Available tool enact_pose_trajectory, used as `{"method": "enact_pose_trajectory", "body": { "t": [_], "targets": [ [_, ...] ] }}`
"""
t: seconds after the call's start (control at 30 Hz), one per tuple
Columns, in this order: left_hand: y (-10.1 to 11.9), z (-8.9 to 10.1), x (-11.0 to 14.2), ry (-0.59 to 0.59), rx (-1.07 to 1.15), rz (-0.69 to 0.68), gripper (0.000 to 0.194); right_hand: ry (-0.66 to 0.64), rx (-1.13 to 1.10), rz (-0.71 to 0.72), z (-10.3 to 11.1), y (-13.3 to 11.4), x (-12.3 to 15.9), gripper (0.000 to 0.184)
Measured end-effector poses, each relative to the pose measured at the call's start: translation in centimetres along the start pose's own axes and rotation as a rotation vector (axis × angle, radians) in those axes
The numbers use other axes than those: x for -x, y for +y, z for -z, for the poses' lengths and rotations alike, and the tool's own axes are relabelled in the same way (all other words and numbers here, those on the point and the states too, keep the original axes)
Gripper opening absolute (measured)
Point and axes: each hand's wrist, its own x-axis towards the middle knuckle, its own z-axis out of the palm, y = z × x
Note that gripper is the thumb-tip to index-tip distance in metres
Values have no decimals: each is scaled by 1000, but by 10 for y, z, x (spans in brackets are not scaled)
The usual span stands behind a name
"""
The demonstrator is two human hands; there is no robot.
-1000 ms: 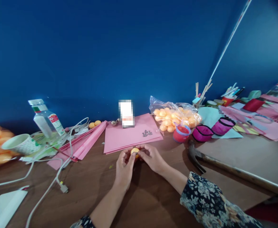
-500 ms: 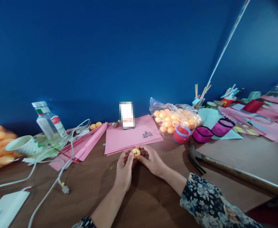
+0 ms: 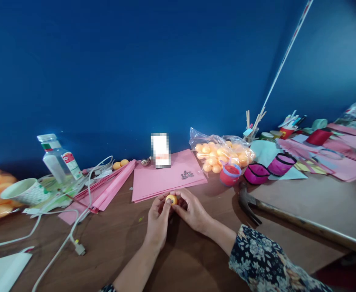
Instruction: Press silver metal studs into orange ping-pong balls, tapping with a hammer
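Observation:
A small orange ball (image 3: pixel 171 199) is pinched between the fingertips of both my hands over the brown table (image 3: pixel 119 247). My left hand (image 3: pixel 157 219) grips it from the left with fingers curled. My right hand (image 3: pixel 191 211) grips it from the right, its thumb on the ball. A small dark spot shows on the ball's front. Just beyond my hands lies a stack of pink paper sheets (image 3: pixel 165 174) with a little cluster of small silver pieces (image 3: pixel 186 174) on it.
A clear bag of orange balls (image 3: pixel 222 152), a red cup (image 3: pixel 230 174) and magenta cups (image 3: pixel 257 173) stand at right. A hammer (image 3: pixel 287 219) lies at right. A bottle (image 3: pixel 57 160), paper cup (image 3: pixel 25 191), white cables (image 3: pixel 59 227) and folded pink paper (image 3: pixel 104 190) are at left.
Both hands stayed together on the ball, turning it slightly between the fingertips. The view shifted a little, so everything sits slightly lower and to the left.

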Motion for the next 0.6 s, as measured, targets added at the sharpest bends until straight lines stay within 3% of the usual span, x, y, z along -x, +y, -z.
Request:
{"method": "enact_pose_trajectory", "body": {
  "t": [0.17, 0.4, 0.6],
  "targets": [
    [3, -3, 1, -12, 22, 4, 31, 31, 15, 41, -2, 1, 1, 31],
    [3, -3, 2, -10, -22, -2, 41, 35, -15, -14, -6, 7, 4, 32],
    [2, -2, 1, -18, -29, -15, 36, 20, 32, 28, -2, 7, 4, 28]
  ]
}}
